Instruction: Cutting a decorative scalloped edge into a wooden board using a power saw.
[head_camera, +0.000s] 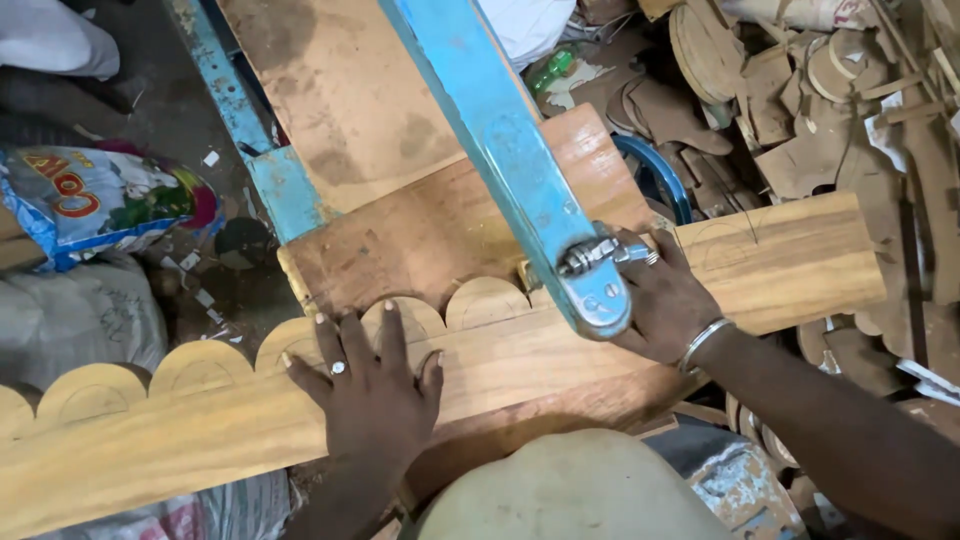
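Pressing flat, both hands (375, 385) steady a scalloped plank (480, 370), blade seemingly hidden

Bare hands, two pieces of jewellery
Left hand (372, 392) wears a silver finger ring (338, 368); right hand (668, 298) has a silver metal bangle (703, 342) at its wrist.

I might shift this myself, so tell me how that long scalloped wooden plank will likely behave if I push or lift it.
The scalloped plank looks thick and solid, so probably stiff and fairly heavy. It lies flat, so it should slide, not roll. It overhangs the work table both ways, so an end may dip once the left hand and right hand lift.
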